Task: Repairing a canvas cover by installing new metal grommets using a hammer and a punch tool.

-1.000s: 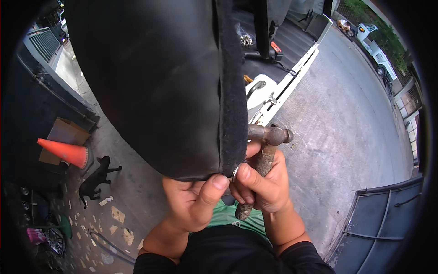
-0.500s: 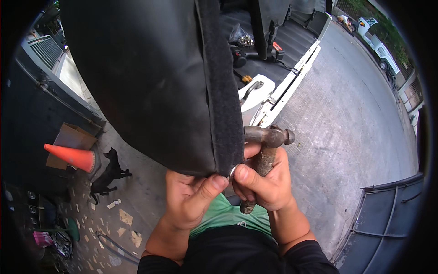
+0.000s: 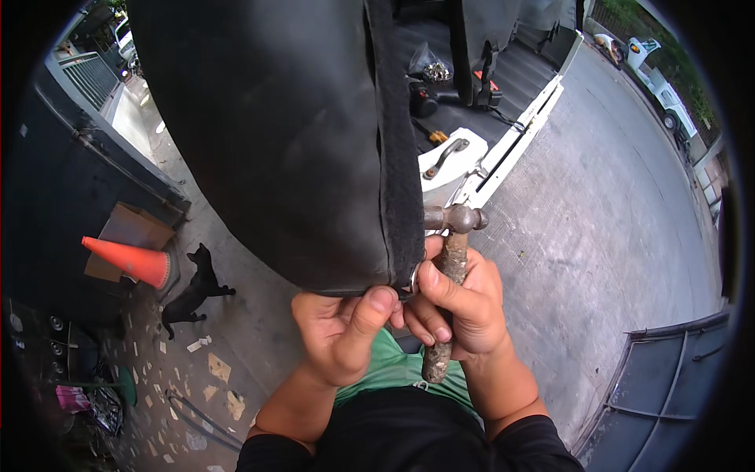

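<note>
A large black leather-like cover (image 3: 275, 149) hangs in front of me, a dark fuzzy strip (image 3: 401, 165) running down its right edge. My left hand (image 3: 342, 330) pinches the cover's bottom edge between thumb and fingers. In my right hand (image 3: 464, 311) is a ball-peen hammer (image 3: 456, 219), head up, its worn handle crossing the palm and ending below the fingers. The right thumb and forefinger also press a small shiny metal ring (image 3: 414, 277) at the cover's lower right corner. The fingertips behind the cover are hidden.
Behind the cover, a white vehicle bed (image 3: 511, 149) holds a bag of small metal pieces (image 3: 434, 69) and a power tool (image 3: 423, 98). On the left are an orange cone (image 3: 130, 261), a cardboard box (image 3: 141, 228) and a black cat (image 3: 197, 291). A metal gate (image 3: 661, 393) stands at right.
The hammer's handle has swung more upright in my right hand. The metal ring now sits closer against the cover's corner. My view has shifted slightly.
</note>
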Tool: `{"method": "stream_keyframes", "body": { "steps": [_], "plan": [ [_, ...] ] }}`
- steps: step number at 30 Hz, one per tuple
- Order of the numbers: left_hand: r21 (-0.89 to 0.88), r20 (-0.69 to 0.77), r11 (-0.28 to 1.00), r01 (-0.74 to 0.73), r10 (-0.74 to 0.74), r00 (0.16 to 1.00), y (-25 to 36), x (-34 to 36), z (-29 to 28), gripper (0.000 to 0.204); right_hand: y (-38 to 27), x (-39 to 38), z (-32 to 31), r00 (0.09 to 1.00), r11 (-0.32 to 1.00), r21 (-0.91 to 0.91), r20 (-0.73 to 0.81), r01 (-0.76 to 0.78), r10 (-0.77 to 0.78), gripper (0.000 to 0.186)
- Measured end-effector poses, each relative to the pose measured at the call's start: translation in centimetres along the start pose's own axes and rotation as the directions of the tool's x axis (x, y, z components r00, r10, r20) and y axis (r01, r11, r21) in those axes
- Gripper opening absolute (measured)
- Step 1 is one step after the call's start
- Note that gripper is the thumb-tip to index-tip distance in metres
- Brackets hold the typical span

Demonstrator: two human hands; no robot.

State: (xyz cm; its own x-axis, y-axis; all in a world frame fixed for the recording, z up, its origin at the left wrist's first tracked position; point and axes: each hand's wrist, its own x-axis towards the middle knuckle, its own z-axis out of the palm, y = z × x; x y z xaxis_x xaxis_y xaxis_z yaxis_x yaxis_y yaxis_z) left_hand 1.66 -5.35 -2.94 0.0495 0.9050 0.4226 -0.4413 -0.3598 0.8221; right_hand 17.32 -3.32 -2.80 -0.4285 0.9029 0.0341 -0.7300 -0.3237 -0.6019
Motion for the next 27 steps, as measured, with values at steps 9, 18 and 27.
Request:
{"method": "stream_keyframes", "body": {
  "steps": [9,18,27],
  "plan": [
    [0.229,0.038,0.948,-0.220,0.217,0.975,0.5,0.1,0.3,0.023,0.8,-0.7,1.1,0.996,0.987,0.143,-0.043,-0.071,0.078,0.021],
    [0.555,-0.157,0.776,-0.300,0.452,0.878,-1.6,-0.8,-0.2,0.012,2.4,-0.5,1.8,0.962,0.947,-0.244,-0.119,0.210,-0.244,0.026],
    [0.487,-0.279,0.861,-0.151,0.317,0.907,-0.9,-1.2,-0.4,0.009,5.0,0.9,0.8,0.712,0.537,-0.623,0.045,0.569,-0.701,0.032]
  ]
}}
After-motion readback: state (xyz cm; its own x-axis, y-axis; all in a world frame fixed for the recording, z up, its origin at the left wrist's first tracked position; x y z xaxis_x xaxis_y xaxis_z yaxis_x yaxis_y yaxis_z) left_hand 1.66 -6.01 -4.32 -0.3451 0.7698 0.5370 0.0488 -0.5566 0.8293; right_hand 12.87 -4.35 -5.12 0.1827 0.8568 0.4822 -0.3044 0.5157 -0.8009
